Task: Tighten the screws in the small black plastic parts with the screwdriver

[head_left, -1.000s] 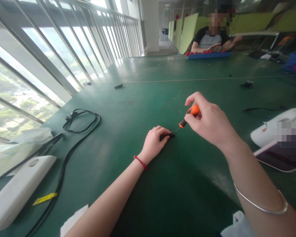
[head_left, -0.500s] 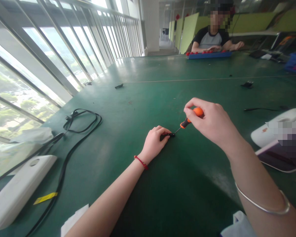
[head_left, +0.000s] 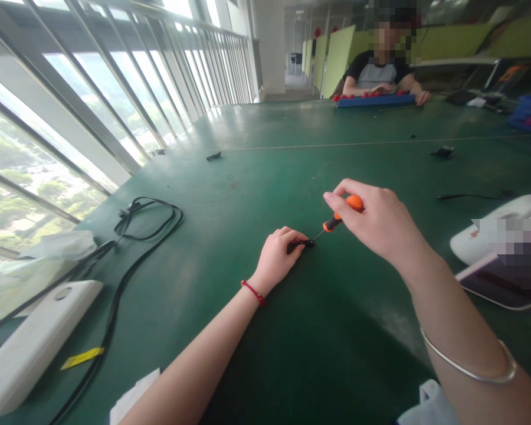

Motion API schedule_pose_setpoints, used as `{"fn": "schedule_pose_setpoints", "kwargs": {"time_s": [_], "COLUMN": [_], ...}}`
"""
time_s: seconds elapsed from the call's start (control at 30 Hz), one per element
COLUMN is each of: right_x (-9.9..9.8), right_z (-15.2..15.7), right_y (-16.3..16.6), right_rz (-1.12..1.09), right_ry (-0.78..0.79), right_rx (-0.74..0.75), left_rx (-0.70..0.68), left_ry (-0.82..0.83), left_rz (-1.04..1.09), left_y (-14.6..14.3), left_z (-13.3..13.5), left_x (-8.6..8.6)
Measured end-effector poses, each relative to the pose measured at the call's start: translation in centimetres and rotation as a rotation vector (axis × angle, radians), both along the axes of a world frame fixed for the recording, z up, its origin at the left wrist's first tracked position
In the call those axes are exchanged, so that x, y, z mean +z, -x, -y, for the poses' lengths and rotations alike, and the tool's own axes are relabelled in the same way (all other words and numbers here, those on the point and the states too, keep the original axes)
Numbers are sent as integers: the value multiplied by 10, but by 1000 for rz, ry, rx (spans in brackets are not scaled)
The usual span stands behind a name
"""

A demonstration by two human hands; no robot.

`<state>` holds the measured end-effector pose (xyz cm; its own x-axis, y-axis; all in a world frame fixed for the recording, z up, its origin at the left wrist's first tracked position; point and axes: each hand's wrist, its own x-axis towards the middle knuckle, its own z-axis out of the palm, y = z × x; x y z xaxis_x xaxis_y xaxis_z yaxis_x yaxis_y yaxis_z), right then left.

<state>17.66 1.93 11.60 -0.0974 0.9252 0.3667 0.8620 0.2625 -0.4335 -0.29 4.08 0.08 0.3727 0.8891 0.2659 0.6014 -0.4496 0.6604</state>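
My left hand point(head_left: 278, 255), with a red string bracelet at the wrist, pinches a small black part point(head_left: 308, 242) against the green table point(head_left: 230, 224). Only the end of that part shows past my fingertips, so its kind is unclear. My right hand point(head_left: 376, 218) is closed on the orange and black handle of a screwdriver point(head_left: 331, 224). The screwdriver leans, its thin metal shaft running down to the left. Its tip meets the end of the black part or lies right beside it.
A black cable point(head_left: 119, 283) and a long white plastic box point(head_left: 39, 348) lie at left. At right are a white object point(head_left: 500, 227) and a dark cable point(head_left: 469, 196). Across the table a person point(head_left: 380, 74) sits behind a blue tray point(head_left: 376, 101) with red pieces.
My right thumb and fingers have shifted slightly on the screwdriver handle. My left hand stays put with the black part. The person opposite has lowered a hand to the table.
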Motion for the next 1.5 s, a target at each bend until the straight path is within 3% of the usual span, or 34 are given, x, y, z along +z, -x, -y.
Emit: {"fn": "schedule_pose_setpoints", "kwargs": {"time_s": [0.63,1.0,1.13,1.3,1.5], "right_x": [-6,-47,-71,-96,-103], "right_z": [-5,49,64,76,78], "right_y": [6,0,3,3,-5], "right_rz": [-134,-457,-581,-582,-621], "right_ry": [58,-55,-209,-144,-190], "right_rx": [5,-81,-57,-13,12], "left_rx": [-6,-11,-7,12,28], "left_ry": [-44,-70,-63,-69,-121], "left_rz": [2,22,20,-39,-89], "left_y": [-1,-3,-3,-5,-7], "left_z": [-7,-4,-3,0,4], "left_x": [-5,-5,-4,0,2]}}
